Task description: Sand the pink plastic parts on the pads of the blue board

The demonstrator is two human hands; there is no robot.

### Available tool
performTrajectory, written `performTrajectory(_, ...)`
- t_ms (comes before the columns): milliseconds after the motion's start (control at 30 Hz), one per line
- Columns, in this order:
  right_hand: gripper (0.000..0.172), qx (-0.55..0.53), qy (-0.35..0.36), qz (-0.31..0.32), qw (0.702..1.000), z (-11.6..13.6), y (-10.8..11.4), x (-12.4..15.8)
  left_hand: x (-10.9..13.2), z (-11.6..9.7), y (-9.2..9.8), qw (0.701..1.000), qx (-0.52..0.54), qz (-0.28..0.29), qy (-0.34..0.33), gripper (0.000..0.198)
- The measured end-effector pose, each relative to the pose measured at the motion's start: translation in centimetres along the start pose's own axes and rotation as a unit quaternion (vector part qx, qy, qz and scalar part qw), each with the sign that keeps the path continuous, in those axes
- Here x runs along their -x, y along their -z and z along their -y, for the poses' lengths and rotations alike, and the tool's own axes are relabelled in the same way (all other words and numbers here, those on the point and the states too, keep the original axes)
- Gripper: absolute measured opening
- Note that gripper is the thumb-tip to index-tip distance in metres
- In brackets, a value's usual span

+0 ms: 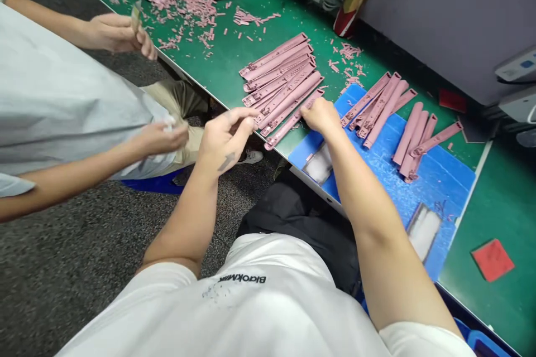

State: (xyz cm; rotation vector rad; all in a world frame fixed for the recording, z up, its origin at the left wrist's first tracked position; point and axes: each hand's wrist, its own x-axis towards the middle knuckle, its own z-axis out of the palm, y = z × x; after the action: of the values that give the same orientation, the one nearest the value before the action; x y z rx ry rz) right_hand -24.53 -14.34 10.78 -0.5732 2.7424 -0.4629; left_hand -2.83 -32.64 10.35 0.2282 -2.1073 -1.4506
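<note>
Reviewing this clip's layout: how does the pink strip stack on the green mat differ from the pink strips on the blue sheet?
The stack on the green mat is one tight, nearly parallel bundle; the strips on the blue sheet form two looser groups. The stack's pieces lie close alongside each other, whereas the sheet's strips splay apart at one end. Both are long, narrow pink pieces lying flat.

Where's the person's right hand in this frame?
In the head view, the right hand sits right of centre on the end of a pink moulded strip, beside the blue mat.
</note>
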Motion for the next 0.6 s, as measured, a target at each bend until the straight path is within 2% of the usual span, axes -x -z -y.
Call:
performTrajectory(100,0.011,-0.146,-0.062,-0.043,0.986,-1.5,0.5,0.8,2.8,1.1,1.3,0.998,-0.061,-0.006,0.017,0.024)
performTrajectory(133,0.008,-0.211,-0.072,-0.086,0.971,-2.1,0.8,1.7,3.0,1.2,1.2,0.996,-0.094,0.006,0.004,0.025)
performTrajectory(200,0.008,-0.333,-0.060,-0.197,0.920,-3.2,1.3,4.1,2.1,1.1,0.2,0.985,-0.163,0.048,-0.041,0.028)
performTrajectory(267,0.015,-0.415,-0.008,-0.291,0.862,-3.7,1.7,7.0,-0.1,0.9,-1.6,0.967,-0.228,0.081,-0.077,0.033)
performTrajectory(367,0.021,-0.456,0.061,-0.352,0.815,-3.8,2.4,11.6,-4.6,1.2,-4.7,0.937,-0.330,0.096,-0.070,0.036)
performTrajectory(467,0.028,-0.439,0.045,-0.403,0.802,-4.2,2.8,15.3,-8.5,2.3,-6.6,0.901,-0.407,0.149,-0.030,0.034)
performTrajectory(533,0.033,-0.399,0.015,-0.433,0.808,-5.2,2.7,17.1,-10.5,3.4,-6.6,0.892,-0.418,0.170,-0.018,0.034)
performTrajectory(600,0.036,-0.365,-0.010,-0.443,0.819,-6.8,2.2,18.3,-12.1,4.5,-5.7,0.898,-0.408,0.161,-0.023,0.035)
